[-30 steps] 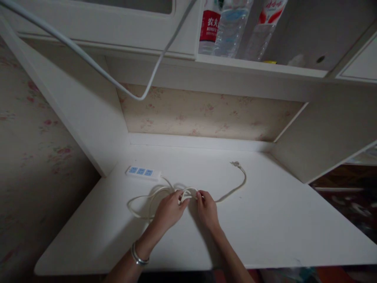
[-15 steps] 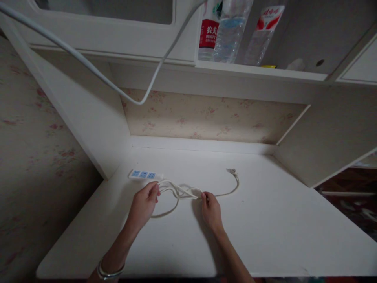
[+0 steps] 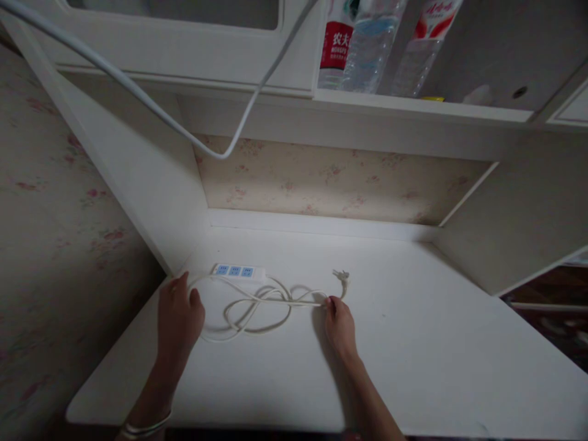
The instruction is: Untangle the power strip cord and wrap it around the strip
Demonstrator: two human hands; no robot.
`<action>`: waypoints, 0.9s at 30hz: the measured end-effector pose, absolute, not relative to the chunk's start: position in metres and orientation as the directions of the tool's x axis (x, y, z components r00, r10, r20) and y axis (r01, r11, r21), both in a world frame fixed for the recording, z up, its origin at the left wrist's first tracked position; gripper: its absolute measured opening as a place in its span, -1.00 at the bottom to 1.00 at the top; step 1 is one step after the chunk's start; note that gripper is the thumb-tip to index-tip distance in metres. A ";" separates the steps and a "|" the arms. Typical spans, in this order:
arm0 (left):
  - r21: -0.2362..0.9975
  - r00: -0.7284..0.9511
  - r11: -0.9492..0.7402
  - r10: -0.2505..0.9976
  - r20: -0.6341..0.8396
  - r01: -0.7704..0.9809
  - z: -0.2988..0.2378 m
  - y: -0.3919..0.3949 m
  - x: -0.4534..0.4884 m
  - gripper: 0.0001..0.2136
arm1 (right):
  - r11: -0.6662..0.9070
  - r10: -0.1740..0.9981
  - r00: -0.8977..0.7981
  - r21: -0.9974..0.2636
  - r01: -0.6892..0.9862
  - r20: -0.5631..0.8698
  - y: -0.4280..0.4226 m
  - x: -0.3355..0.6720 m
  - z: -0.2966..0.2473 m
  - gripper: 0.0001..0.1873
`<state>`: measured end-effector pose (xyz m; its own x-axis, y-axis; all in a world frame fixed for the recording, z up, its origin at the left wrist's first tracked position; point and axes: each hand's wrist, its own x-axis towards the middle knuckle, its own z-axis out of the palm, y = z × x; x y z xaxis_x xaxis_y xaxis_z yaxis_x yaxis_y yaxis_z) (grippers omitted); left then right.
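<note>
A white power strip (image 3: 239,271) with blue sockets lies near the back left of the white desk (image 3: 413,343). Its white cord (image 3: 250,306) lies in loose loops in front of it and ends in a plug (image 3: 341,276). My left hand (image 3: 179,315) rests at the left end of the loops, fingers curled round the cord there. My right hand (image 3: 339,321) pinches the cord close to the plug. A bracelet sits on my left wrist.
A thick white cable (image 3: 138,98) hangs across the upper left. Water bottles (image 3: 362,43) stand on the shelf (image 3: 413,104) above the desk. White side panels close the desk nook on both sides; flowered wallpaper lies behind and to the left.
My left hand has moved left along the cord, drawing the loops out wider. My right hand has shifted slightly right and the plug end has come closer to it.
</note>
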<state>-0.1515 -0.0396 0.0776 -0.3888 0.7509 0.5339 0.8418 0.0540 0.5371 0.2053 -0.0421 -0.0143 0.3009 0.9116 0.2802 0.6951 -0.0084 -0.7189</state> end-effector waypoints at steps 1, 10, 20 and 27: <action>0.481 -0.346 0.037 0.742 0.574 0.876 0.079 -0.042 -0.144 -0.63 | -0.006 0.913 0.297 -0.718 0.696 0.280 -0.042 0.205 -0.014 -0.54; 0.239 0.429 -0.546 0.807 0.405 0.803 0.053 -0.059 -0.027 -0.74 | -0.010 0.915 0.296 -0.720 0.694 0.273 -0.047 0.200 -0.007 -0.54; 0.257 0.464 -0.529 0.842 0.273 0.809 0.030 -0.037 -0.004 -0.82 | 0.064 0.896 0.285 -0.737 0.673 0.339 -0.047 0.205 -0.011 -0.56; 0.470 0.196 -0.384 0.895 0.401 0.794 0.051 -0.043 -0.042 -0.78 | 0.024 0.830 0.420 -0.776 0.631 0.367 -0.037 0.210 -0.012 -0.55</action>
